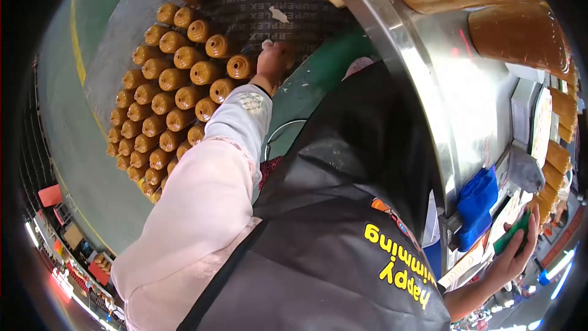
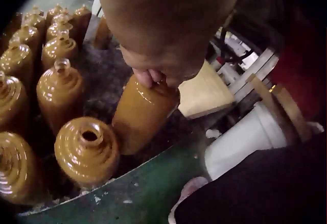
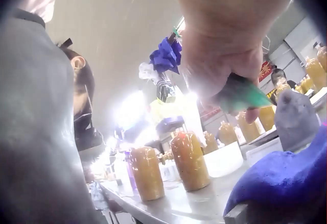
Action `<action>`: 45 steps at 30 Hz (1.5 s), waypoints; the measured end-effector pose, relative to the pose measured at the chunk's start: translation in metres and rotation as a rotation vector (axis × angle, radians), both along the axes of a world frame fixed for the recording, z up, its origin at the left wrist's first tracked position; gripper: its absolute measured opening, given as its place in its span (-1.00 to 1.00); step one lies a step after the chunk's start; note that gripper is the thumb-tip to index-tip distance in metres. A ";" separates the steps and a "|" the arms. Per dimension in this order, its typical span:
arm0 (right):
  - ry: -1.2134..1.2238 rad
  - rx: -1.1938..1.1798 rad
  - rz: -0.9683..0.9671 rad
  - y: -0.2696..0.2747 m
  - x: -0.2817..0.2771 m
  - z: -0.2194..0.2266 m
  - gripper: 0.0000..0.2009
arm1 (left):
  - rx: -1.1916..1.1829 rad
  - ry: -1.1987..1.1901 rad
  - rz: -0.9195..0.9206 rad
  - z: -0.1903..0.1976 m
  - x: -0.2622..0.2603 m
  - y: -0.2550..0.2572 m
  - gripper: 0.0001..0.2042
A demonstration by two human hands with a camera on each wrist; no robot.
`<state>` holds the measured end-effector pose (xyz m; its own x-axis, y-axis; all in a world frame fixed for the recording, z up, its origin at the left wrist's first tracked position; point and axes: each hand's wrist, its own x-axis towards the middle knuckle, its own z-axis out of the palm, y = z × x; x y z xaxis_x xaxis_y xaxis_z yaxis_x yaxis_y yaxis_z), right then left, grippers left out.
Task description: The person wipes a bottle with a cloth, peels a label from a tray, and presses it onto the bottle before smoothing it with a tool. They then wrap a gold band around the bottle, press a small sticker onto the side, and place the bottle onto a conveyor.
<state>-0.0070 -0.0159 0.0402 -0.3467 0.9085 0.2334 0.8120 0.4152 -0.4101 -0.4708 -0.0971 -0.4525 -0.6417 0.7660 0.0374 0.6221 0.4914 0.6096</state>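
Observation:
At the right end of the front row of glossy brown bottles [image 1: 206,72], my left hand [image 1: 274,61] reaches down. The left wrist view shows that hand [image 2: 158,45] gripping a brown bottle [image 2: 143,112] by its neck, the bottle tilted and its mouth covered by the fingers. Beside it, on its left, stands an open-necked bottle [image 2: 88,150]. Off to the right, my right hand [image 1: 517,248] holds a flat green piece [image 1: 512,238]. In the right wrist view the green piece [image 3: 242,94] sits between the thumb and fingers of that hand [image 3: 225,55], above the workbench.
A metal workbench [image 1: 422,86] curves along the right, with large brown bottles [image 1: 520,34], a blue cloth [image 1: 478,205] and a grey lump [image 1: 525,170] on it. A white container [image 2: 245,140] stands near the bottles. Another person [image 3: 43,122] is at the left of the right wrist view.

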 end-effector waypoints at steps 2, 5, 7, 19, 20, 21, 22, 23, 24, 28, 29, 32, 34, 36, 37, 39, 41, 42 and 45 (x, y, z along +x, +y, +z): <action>-0.001 -0.005 -0.024 0.004 0.000 -0.001 -0.68 | -0.079 0.054 -0.079 -0.043 0.000 0.000 -0.84; 0.010 0.047 0.066 0.018 -0.002 -0.004 -0.72 | -0.051 0.005 -0.004 -0.033 0.010 -0.008 -0.85; -0.044 0.094 0.142 0.033 -0.009 0.006 -0.72 | 0.054 0.063 -0.135 -0.076 0.010 -0.014 -0.86; -0.072 0.471 0.499 0.167 -0.164 0.052 -0.75 | 0.190 0.160 -0.456 0.150 0.060 -0.002 -0.88; -0.025 0.480 0.584 0.179 -0.167 0.041 -0.77 | 0.348 -0.043 -0.388 0.207 0.076 -0.002 -0.91; 0.041 0.472 0.605 0.190 -0.171 0.028 -0.80 | 0.462 -0.148 -0.409 0.248 0.089 0.000 -0.91; 0.055 0.310 0.547 0.187 -0.176 0.031 -0.82 | 0.573 -0.251 -0.436 0.290 0.103 0.003 -0.91; 0.072 0.326 0.463 0.184 -0.179 0.026 -0.81 | 0.695 -0.291 -0.485 0.321 0.112 0.010 -0.86; 0.040 0.313 0.482 0.185 -0.182 0.030 -0.80 | 0.792 -0.305 -0.527 0.346 0.117 0.025 -0.87; 0.147 0.390 0.483 0.194 -0.187 0.010 -0.77 | 0.889 -0.305 -0.647 0.422 0.133 0.123 -0.56; 0.145 0.406 0.513 0.194 -0.187 0.011 -0.77 | 0.894 -0.126 -0.610 0.439 0.135 0.151 -0.44; 0.059 0.255 0.494 0.190 -0.176 0.024 -0.76 | 0.892 -0.010 -0.596 0.431 0.130 0.228 -0.43; 0.030 0.325 0.478 0.191 -0.158 0.026 -0.69 | 0.838 -0.167 -0.611 0.430 0.129 0.237 -0.49; 0.037 0.338 0.535 0.204 -0.136 0.023 -0.67 | 0.823 -0.319 -0.579 0.429 0.135 0.249 -0.53; 0.036 0.235 0.537 0.204 -0.126 0.031 -0.69 | 0.830 -0.390 -0.534 0.427 0.136 0.251 -0.55; 0.135 0.274 0.561 0.209 -0.113 0.029 -0.71 | 0.830 -0.432 -0.454 0.411 0.121 0.249 -0.58; 0.182 0.272 0.615 0.218 -0.116 0.018 -0.71 | 0.844 -0.139 -0.520 0.421 0.131 0.252 -0.51; 0.169 0.253 0.623 0.216 -0.117 0.017 -0.70 | 0.797 -0.119 -0.566 0.420 0.129 0.252 -0.44; 0.170 0.164 0.587 0.206 -0.111 0.016 -0.69 | 0.818 -0.101 -0.791 0.415 0.129 0.251 -0.28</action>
<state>-0.1181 0.1904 0.0566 -0.7221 0.5264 0.4488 0.3594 0.8398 -0.4069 -0.3422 0.1535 -0.0378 -0.0189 0.7267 0.6867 0.5110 -0.5833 0.6314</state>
